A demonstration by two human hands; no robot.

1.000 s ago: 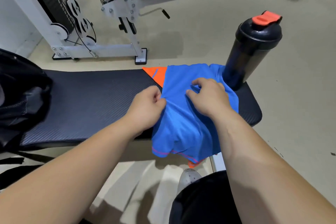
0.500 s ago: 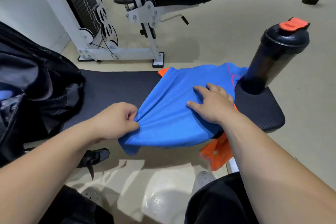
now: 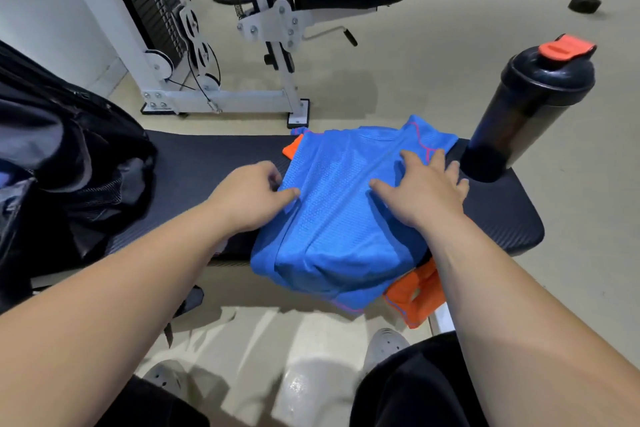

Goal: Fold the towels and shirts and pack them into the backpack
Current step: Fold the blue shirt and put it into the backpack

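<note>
A blue mesh shirt (image 3: pixel 339 218) lies across the black bench (image 3: pixel 214 163), its lower part hanging over the near edge. An orange garment (image 3: pixel 415 295) lies under it, showing at the near right and far left. My left hand (image 3: pixel 249 198) pinches the shirt's left edge between thumb and fingers. My right hand (image 3: pixel 422 191) rests flat on the shirt's right side, fingers spread. The black backpack (image 3: pixel 59 163) stands at the bench's left end.
A black shaker bottle (image 3: pixel 526 107) with an orange cap stands on the bench's right end, close to my right hand. A white weight machine (image 3: pixel 221 45) with a black seat stands behind the bench. My shoes and knees are below.
My left hand has moved right with the shirt's left edge, folding it inward. My right hand slid further across the shirt toward the bottle.
</note>
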